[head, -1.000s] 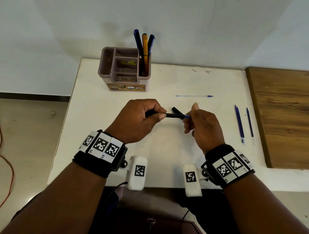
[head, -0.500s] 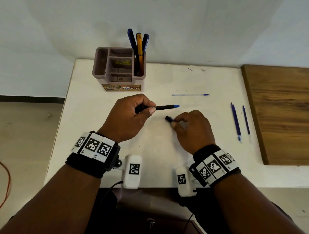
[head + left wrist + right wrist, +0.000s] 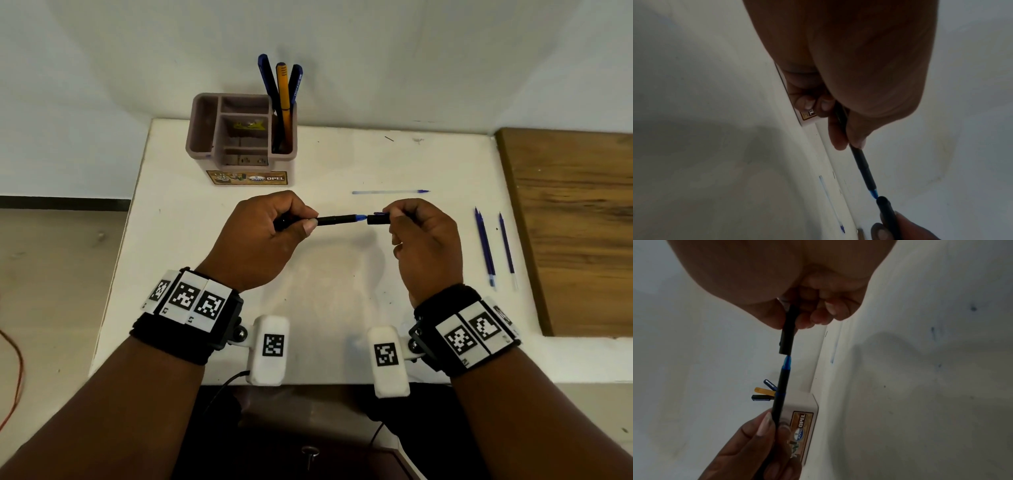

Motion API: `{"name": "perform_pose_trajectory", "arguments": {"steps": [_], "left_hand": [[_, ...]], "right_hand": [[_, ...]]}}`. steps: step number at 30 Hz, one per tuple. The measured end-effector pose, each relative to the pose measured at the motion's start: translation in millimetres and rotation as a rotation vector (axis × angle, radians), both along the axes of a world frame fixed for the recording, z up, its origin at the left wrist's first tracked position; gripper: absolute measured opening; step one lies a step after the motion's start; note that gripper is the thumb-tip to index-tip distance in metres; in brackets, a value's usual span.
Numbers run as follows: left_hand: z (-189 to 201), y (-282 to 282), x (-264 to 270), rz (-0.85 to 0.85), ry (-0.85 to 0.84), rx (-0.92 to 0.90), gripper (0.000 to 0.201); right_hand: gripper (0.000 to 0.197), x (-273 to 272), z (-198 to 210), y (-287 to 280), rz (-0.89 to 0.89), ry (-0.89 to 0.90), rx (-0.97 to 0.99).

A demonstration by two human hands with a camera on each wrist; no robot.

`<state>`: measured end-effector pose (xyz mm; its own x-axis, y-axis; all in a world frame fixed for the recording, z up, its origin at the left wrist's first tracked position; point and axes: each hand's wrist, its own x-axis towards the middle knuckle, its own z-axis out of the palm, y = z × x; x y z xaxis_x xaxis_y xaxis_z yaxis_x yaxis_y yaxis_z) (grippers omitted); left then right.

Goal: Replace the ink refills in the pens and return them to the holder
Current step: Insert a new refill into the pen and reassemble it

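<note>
Right hand (image 3: 424,236) pinches the black cap (image 3: 378,218) between thumb and fingertips, other fingers curled in. Left hand (image 3: 263,240) is closed round the back of the black pen (image 3: 334,219), thumb pressed on the barrel.

Change: half a second ago the right hand was down on the surface (image 3: 325,274) at the cap, and the pen was held alone. Now the cap is lifted and lined up end-on with the pen's blue tip (image 3: 361,217), mouth just short of it, not yet seated. Reads as: refill is in, capping is the step in hand, then the pen goes to the holder.

Relative to the pen:
- Holder (image 3: 239,137) sits beyond it and a little left, at the surface's back edge. Three pens (image 3: 281,99) stand upright in its right-hand compartment.
- One pale, near-clear refill (image 3: 390,192) lies just beyond the tip; looks spent, a judgement.
- Two blue refills (image 3: 493,246) lie well to the right, near the wooden board (image 3: 575,222).

Materials: pen and cap are matte black plastic, slim cylinders; the tip is a translucent blue cone. Holder is a dull mauve plastic box with dividers and a printed label. Surface is white, smooth, with blue ink marks.
</note>
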<state>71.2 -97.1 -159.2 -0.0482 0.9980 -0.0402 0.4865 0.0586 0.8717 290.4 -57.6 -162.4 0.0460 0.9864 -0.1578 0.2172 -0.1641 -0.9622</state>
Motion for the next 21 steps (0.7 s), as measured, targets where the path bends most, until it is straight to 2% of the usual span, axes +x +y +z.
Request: {"name": "perform_pose_trajectory", "arguments": {"steps": [7,21], "left_hand": [[0.1,-0.4,0.3,-0.016,-0.01,-0.003,0.011],[-3.1,-1.4,5.0,-0.064,-0.027,-0.008,0.007]], "right_hand": [[0.017,3.8,1.4,2.7,-0.049,0.035,0.002],[0.015,-7.1,3.8,-6.3,0.159,0.072,-0.07]]}}
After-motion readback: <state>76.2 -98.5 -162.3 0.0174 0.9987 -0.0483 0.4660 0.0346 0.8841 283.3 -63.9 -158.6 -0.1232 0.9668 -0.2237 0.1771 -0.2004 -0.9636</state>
